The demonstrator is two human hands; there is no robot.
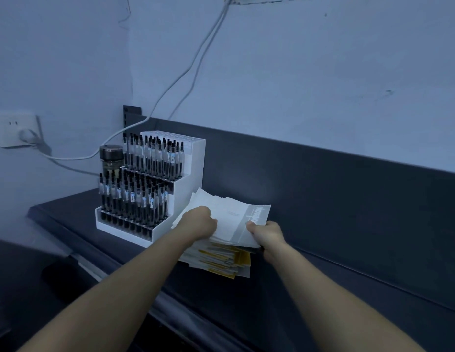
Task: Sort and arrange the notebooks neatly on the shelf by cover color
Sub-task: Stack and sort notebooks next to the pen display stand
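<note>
- Dark grey metal makes up the shelf (284, 288), which runs along a pale wall and has a raised back panel of the same colour.
- Head view: a stack of notebooks (221, 257) lies on the shelf, between its front edge and its back panel, just right of a white stepped pen rack (178, 189).
- The lower notebooks show yellow and white edges and lie unevenly; the upper ones have pale covers.
- The left hand (199, 222) is clenched on the near left part of the upper pale notebooks (229, 214), fingers curled under them.
- The right hand (268, 236) pinches the near right corner of the same bundle, thumb on top of a cover with a grey band and lettering.
- The upper bundle is tilted, its near side raised off the yellow ones below.
- The pen rack stands toward the shelf's left end, filled with dark pens upright in rows.
- A dark-lidded jar (110, 158) stands behind the rack, touching it or nearly so.
- A wall socket (16, 130) with a plugged white cable (68, 157) sits on the left wall.
</note>
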